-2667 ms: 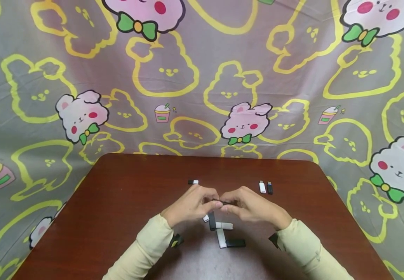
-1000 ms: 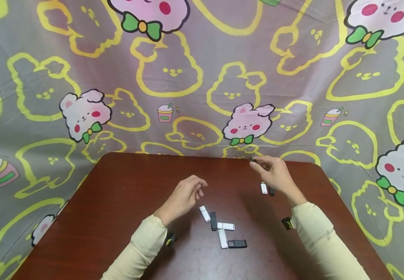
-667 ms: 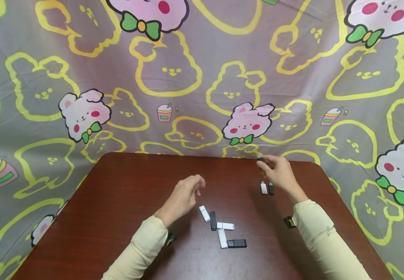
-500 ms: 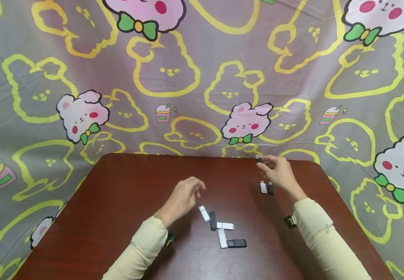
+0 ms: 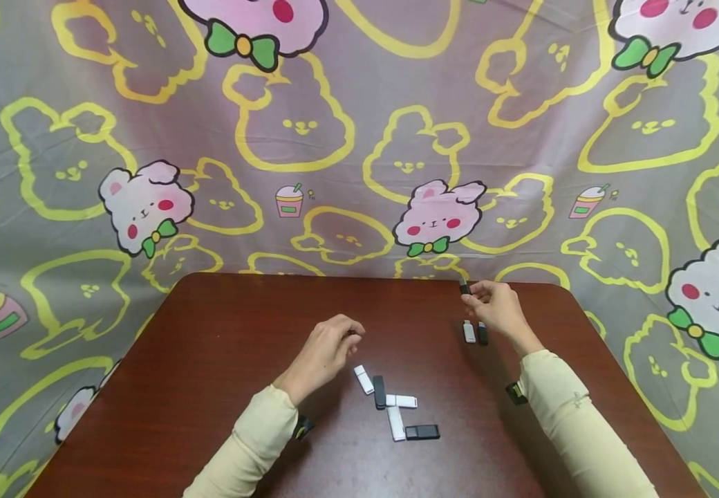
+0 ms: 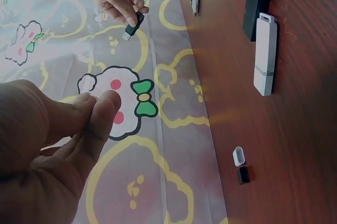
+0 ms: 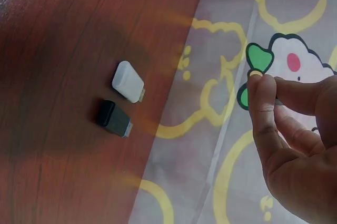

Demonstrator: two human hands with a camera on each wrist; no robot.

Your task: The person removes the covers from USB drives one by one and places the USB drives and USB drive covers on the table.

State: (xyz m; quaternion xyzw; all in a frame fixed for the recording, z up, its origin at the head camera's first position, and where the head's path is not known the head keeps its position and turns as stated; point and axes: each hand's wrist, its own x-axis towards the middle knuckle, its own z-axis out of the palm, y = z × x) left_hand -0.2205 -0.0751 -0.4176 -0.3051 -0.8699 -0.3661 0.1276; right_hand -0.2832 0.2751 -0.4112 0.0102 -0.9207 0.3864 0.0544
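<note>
My right hand (image 5: 498, 310) pinches a black USB flash drive (image 5: 464, 286), raised over the table's far right; its bare metal plug shows in the left wrist view. Below it lie a white flash drive (image 7: 129, 81) and a black one (image 7: 115, 118), side by side with plugs exposed. My left hand (image 5: 328, 346) hovers left of centre, thumb and fingertips pinched together on a small cap that the fingers hide. A white cap (image 6: 239, 156) and a black cap (image 6: 243, 175) lie on the table near it, hidden behind that hand in the head view.
Several capped flash drives form a zigzag at the table's centre, from a white drive (image 5: 363, 380) past a dark drive (image 5: 379, 392) to a black drive (image 5: 422, 432). A patterned cloth (image 5: 347, 228) hangs behind the brown table (image 5: 210, 387).
Both hands were together on a black stick over the middle; they have parted. My right hand has carried the uncapped drive to the far right and tilted it; the left has drawn back slightly.
</note>
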